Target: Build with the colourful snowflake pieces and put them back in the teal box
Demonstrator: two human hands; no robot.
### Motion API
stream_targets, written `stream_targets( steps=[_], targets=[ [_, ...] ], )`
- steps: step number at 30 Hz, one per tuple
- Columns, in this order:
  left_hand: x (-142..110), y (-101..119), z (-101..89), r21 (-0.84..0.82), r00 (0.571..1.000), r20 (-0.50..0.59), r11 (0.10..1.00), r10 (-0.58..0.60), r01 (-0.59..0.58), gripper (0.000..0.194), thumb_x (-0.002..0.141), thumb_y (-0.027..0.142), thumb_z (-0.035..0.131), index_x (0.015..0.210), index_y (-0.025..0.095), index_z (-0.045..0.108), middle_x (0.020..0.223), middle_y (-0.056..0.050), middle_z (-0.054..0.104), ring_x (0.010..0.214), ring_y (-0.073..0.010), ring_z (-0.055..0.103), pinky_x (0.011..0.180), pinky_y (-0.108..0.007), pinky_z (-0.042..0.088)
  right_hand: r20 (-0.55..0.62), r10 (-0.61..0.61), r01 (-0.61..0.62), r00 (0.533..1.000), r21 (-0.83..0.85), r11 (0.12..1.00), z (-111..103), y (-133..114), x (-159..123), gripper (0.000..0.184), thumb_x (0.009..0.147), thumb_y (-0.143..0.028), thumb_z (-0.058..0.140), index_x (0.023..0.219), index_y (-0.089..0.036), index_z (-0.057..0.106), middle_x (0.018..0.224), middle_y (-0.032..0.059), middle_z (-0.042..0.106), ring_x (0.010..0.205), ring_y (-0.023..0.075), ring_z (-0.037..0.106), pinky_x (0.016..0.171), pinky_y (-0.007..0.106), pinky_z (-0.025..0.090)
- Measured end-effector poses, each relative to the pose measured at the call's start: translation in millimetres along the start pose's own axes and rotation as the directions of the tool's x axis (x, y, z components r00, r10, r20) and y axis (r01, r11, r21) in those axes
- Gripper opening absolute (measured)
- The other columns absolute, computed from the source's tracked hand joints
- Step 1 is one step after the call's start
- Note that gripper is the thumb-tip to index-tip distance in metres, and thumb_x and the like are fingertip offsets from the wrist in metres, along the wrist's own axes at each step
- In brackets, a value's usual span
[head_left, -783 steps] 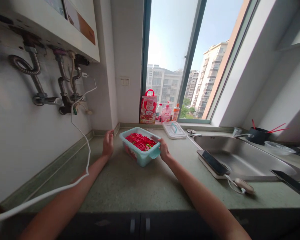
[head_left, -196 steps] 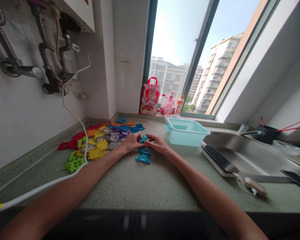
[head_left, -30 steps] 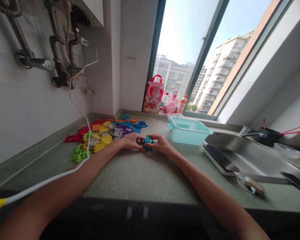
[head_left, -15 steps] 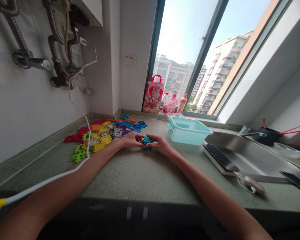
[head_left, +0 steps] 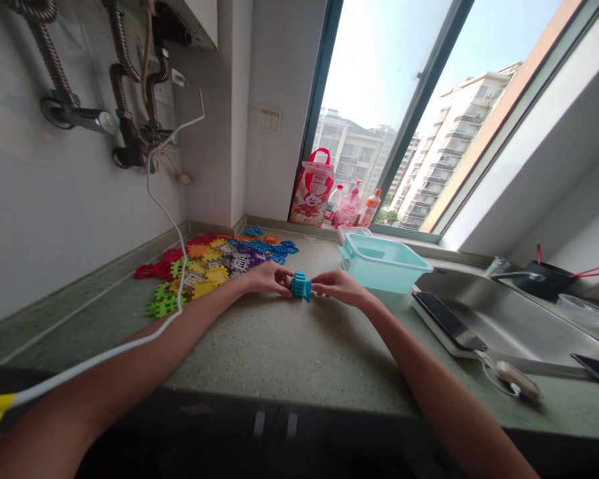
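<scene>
Between my hands, just above the counter, is a small teal-blue block assembly of notched plastic building pieces. The fingers of my left hand pinch its left side. On its right side, my right hand has thumb and fingertips pressed together at the assembly's edge. Left of my hands lies a spread of flat interlocking building pieces: green, yellow, red, purple and grey, and blue.
A pale turquoise plastic bin stands right of my hands. Beyond it is a steel sink, with a phone on a white block at its edge. A white cable crosses over my left forearm. Bottles line the windowsill.
My right hand has moved rightward and now grips only the assembly's right edge, so more of the teal piece shows. The view has shifted slightly.
</scene>
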State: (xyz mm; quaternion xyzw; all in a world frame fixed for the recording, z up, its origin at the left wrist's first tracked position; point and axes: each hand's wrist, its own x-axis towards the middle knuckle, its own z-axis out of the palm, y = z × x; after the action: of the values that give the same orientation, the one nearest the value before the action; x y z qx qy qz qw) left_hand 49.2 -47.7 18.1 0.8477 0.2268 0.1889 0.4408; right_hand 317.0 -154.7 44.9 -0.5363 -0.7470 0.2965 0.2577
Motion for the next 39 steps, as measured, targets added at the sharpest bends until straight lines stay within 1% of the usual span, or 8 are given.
stream_targets(
  steps=[3, 11, 14, 18, 23, 27, 32, 39],
  targets=[
    [0.2, -1.8, -0.7, -0.022, 0.999, -0.016, 0.999, -0.032, 0.032, 0.080, 0.062, 0.039, 0.092, 0.134, 0.015, 0.068, 0.088, -0.002, 0.078, 0.074, -0.0161, 0.067, 0.069, -0.026, 0.048, -0.003, -0.043, 0.043, 0.999, 0.015, 0.999, 9.1, 1.0, 4.1, 0.038, 0.088, -0.044, 0.069, 0.112, -0.016, 0.081, 0.079, 0.0051, 0.078, 0.070, 0.0168, 0.070, 0.061, 0.023, 0.051],
    [0.9, 1.0, 2.9, 0.150, 0.996, -0.087, 0.989, 0.013, 0.000, 0.084, 0.067, 0.039, 0.087, 0.143, 0.013, 0.061, 0.084, -0.001, 0.078, 0.075, -0.0176, 0.069, 0.071, -0.027, 0.050, -0.060, -0.120, 0.117, 0.991, -0.055, 0.992, 17.0, 1.2, 6.9, 0.033, 0.084, -0.027, 0.064, 0.109, -0.017, 0.083, 0.076, 0.0018, 0.076, 0.065, 0.0155, 0.066, 0.064, 0.024, 0.050],
    [0.1, 5.1, 2.0, 0.323, 0.989, -0.119, 0.945, 0.091, -0.048, 0.083, 0.067, 0.043, 0.088, 0.141, 0.015, 0.062, 0.086, -0.002, 0.076, 0.077, -0.0186, 0.068, 0.072, -0.028, 0.049, -0.062, -0.165, 0.160, 0.984, -0.086, 0.983, 17.2, -1.2, 6.4, 0.033, 0.084, -0.026, 0.062, 0.108, -0.018, 0.082, 0.087, 0.0030, 0.079, 0.076, 0.0180, 0.069, 0.071, 0.026, 0.052],
    [-1.4, 8.6, 0.3, 0.535, 0.954, -0.157, 0.834, 0.255, -0.135, 0.084, 0.064, 0.048, 0.091, 0.137, 0.016, 0.064, 0.108, -0.008, 0.073, 0.094, -0.0244, 0.067, 0.085, -0.033, 0.051, -0.022, -0.194, 0.193, 0.981, -0.042, 0.980, 19.7, -0.8, 7.3, 0.043, 0.078, -0.019, 0.056, 0.114, -0.019, 0.080, 0.103, 0.0038, 0.080, 0.095, 0.0214, 0.071, 0.078, 0.027, 0.054],
    [-2.4, 7.7, 4.3, 0.505, 0.952, -0.101, 0.840, 0.287, -0.200, 0.086, 0.069, 0.044, 0.087, 0.144, 0.017, 0.056, 0.120, -0.011, 0.071, 0.105, -0.0256, 0.067, 0.095, -0.035, 0.051, 0.021, -0.190, 0.190, 0.982, -0.003, 0.982, 22.5, 1.8, 7.8, 0.054, 0.073, -0.016, 0.054, 0.122, -0.018, 0.075, 0.110, 0.0036, 0.076, 0.094, 0.0197, 0.067, 0.075, 0.025, 0.050],
    [-3.7, 8.6, 8.1, 0.461, 0.968, -0.098, 0.873, 0.230, -0.161, 0.089, 0.071, 0.045, 0.086, 0.148, 0.016, 0.051, 0.111, -0.009, 0.072, 0.103, -0.0250, 0.070, 0.093, -0.034, 0.052, 0.044, -0.195, 0.196, 0.980, -0.017, 0.980, 24.7, 3.5, 8.0, 0.042, 0.080, -0.025, 0.061, 0.119, -0.016, 0.074, 0.103, 0.0022, 0.074, 0.077, 0.0148, 0.060, 0.069, 0.023, 0.046],
    [-3.8, 10.6, 12.2, 0.448, 0.968, -0.139, 0.885, 0.209, -0.127, 0.093, 0.070, 0.053, 0.086, 0.148, 0.016, 0.051, 0.106, -0.007, 0.072, 0.098, -0.0247, 0.070, 0.090, -0.034, 0.053, -0.086, -0.234, 0.221, 0.969, -0.133, 0.966, 31.9, 6.8, 11.1, 0.041, 0.078, -0.044, 0.077, 0.108, -0.015, 0.074, 0.095, 0.0028, 0.071, 0.074, 0.0143, 0.056, 0.068, 0.024, 0.043],
    [-5.1, 11.3, 14.4, 0.483, 0.956, -0.141, 0.860, 0.258, -0.161, 0.102, 0.069, 0.056, 0.087, 0.153, 0.018, 0.045, 0.114, -0.009, 0.071, 0.105, -0.0261, 0.069, 0.098, -0.037, 0.051, -0.164, -0.251, 0.197, 0.954, -0.289, 0.937, 37.1, 9.1, 13.0, 0.032, 0.077, -0.039, 0.078, 0.099, -0.015, 0.075, 0.090, 0.0027, 0.071, 0.076, 0.0159, 0.059, 0.069, 0.025, 0.044]
  ],
)
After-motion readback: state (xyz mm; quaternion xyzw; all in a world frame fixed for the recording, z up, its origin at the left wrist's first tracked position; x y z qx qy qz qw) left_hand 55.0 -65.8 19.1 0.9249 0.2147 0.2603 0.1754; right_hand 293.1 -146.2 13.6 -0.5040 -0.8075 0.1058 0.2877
